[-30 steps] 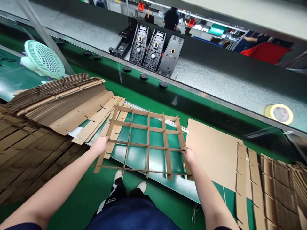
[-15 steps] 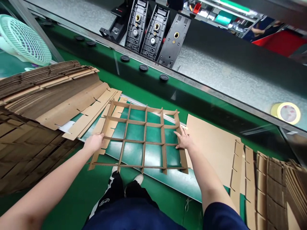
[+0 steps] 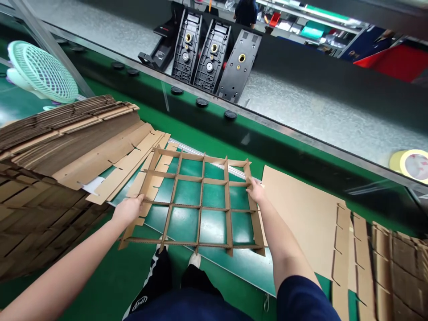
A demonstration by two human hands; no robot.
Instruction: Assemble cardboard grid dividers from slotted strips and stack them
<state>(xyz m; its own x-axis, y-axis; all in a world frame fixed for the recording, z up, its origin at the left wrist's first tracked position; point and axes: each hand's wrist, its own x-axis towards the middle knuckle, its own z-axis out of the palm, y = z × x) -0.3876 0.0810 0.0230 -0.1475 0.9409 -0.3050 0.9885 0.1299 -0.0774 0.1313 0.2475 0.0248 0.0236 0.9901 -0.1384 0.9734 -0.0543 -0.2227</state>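
Note:
Between my hands is a cardboard divider grid [image 3: 201, 194], made of slotted strips crossed into several square cells. My left hand [image 3: 129, 209] grips its left side strip with the fingers closed round it. On the opposite side, my right hand [image 3: 256, 191] is closed on the right side strip, by its upper part. The grid lies over the green tabletop [image 3: 214, 227], and its near edge reaches past the table edge above my feet. Loose slotted cardboard strips [image 3: 125, 165] lie beside my left hand, partly under the grid.
A tall stack of cardboard strips [image 3: 67, 120] stands at left, near a pale green fan [image 3: 47, 71]. At right are a flat cardboard sheet [image 3: 297, 218] and more slotted strips [image 3: 341, 254]. Behind runs a metal conveyor bench with black plastic parts [image 3: 212, 58] and a tape roll [image 3: 409, 165].
The fingers of my right hand, spread before, are now closed on the right strip. The view has shifted slightly, and the grid sits a little lower in it.

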